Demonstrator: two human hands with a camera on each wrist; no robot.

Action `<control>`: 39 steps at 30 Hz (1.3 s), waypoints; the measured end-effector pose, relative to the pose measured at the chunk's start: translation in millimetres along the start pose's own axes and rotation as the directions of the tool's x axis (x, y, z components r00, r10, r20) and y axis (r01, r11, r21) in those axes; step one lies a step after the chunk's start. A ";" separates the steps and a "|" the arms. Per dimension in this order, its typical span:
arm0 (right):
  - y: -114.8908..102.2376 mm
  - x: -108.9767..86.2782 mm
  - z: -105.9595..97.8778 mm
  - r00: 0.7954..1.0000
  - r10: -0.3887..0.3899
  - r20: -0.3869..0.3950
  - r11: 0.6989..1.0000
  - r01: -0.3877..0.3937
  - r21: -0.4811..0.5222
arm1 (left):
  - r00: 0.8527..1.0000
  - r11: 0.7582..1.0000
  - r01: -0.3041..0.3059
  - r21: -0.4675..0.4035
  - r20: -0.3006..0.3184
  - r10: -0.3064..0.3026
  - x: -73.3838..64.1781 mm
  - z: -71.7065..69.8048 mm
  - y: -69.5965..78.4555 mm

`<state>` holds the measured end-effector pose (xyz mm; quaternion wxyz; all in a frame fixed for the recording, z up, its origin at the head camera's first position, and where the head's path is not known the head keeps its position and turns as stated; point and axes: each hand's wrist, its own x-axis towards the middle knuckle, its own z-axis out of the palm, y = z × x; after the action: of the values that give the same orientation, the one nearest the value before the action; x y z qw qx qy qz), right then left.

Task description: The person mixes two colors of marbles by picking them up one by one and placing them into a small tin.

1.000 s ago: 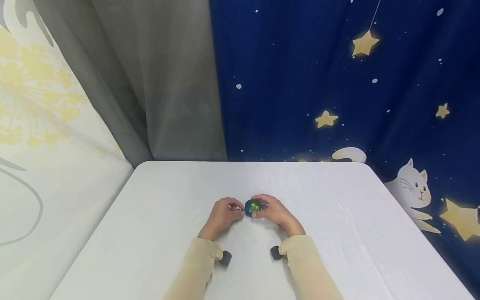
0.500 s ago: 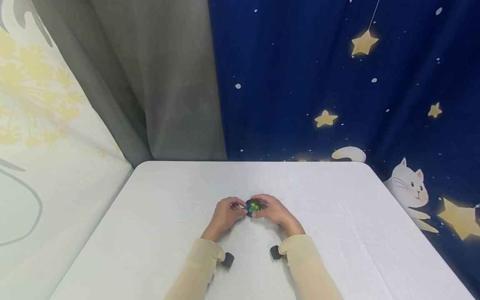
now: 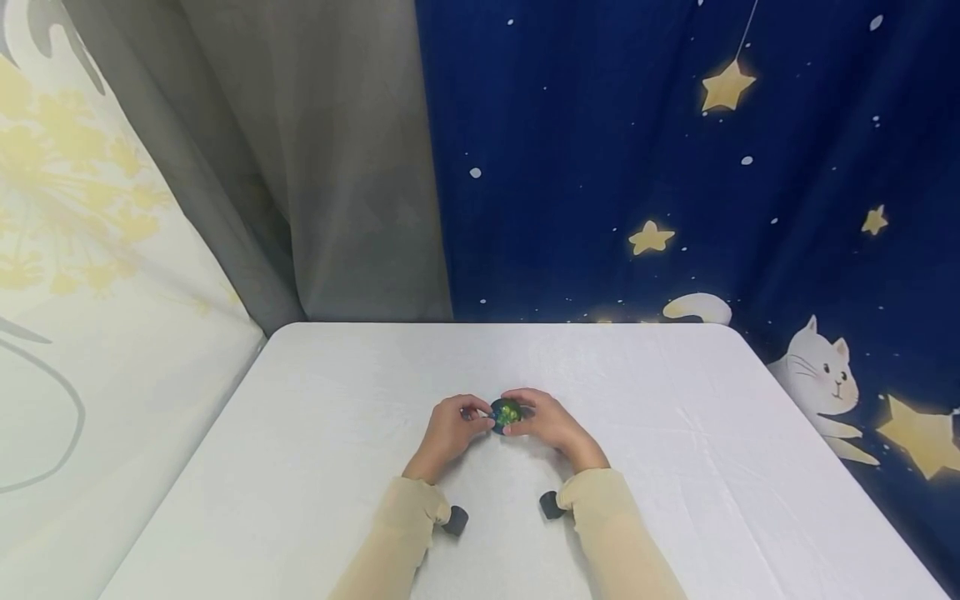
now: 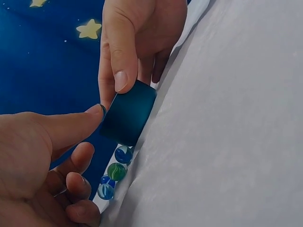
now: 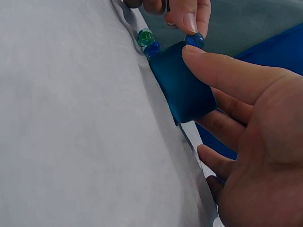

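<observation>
A small dark teal cup (image 3: 506, 416) stands on the white table, with yellow-green and blue showing inside it in the head view. My right hand (image 3: 553, 423) holds it from the right, thumb and fingers round its side. At the cup's left rim, my left hand (image 3: 448, 431) pinches a blue marble (image 5: 194, 40) between thumb and forefinger, right over the edge. In the left wrist view, loose marbles lie on the cloth beside the cup, among them a green one (image 4: 116, 171) and a blue one (image 4: 124, 154), under the left fingers (image 4: 78, 184).
A white cloth covers the table (image 3: 337, 500), whose far edge meets a grey curtain (image 3: 360, 167) and a blue starry curtain (image 3: 570, 167). Black wrist devices sit at the left sleeve (image 3: 455, 521) and the right sleeve (image 3: 552, 505).
My left hand has moved slightly right, bringing its fingertips to the cup's rim, and has held there over the last half second. The right hand and cup have stayed in place.
</observation>
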<state>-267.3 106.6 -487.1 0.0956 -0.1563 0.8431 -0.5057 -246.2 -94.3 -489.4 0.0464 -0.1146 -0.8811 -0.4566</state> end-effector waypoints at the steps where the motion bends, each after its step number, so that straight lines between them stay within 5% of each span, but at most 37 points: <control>1: -0.4 -0.2 -0.1 1.000 0.001 0.001 1.000 -0.001 0.000 | 1.000 1.000 0.000 0.001 0.000 0.000 0.0 0.1 -0.2; 39: 1.8 -1.4 -0.2 1.000 -0.031 -0.002 0.999 0.031 -0.026 | 0.995 0.993 0.095 0.071 0.016 -0.096 -1.4 -8.7 -8.6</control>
<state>-266.4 108.1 -488.6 0.0846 -0.1701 0.8471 -0.4963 -247.2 -106.4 -491.4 0.0200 -0.0751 -0.9014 -0.4259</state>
